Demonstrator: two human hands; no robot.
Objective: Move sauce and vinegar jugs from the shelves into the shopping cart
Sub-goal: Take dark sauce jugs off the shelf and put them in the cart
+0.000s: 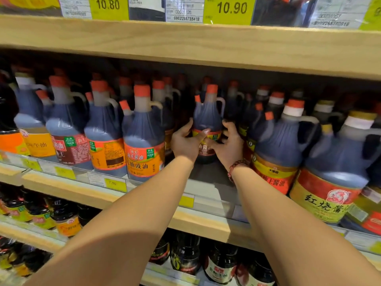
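A dark sauce jug (pixel 208 114) with an orange cap and a side handle stands set back on the middle shelf (pixel 210 188). Both my hands wrap its lower body. My left hand (pixel 186 142) holds its left side, thumb across the red and yellow label. My right hand (pixel 228 144) grips its right side; a beaded bracelet circles that wrist. The jug's base looks close to the shelf board, and whether it touches is hidden by my hands. No shopping cart is in view.
Rows of similar orange-capped jugs (pixel 144 137) stand left of the gap. Larger jugs (pixel 280 145) with red and gold labels crowd the right. A wooden shelf (pixel 206 46) with price tags hangs close above. Smaller dark bottles (pixel 185 254) fill the lower shelves.
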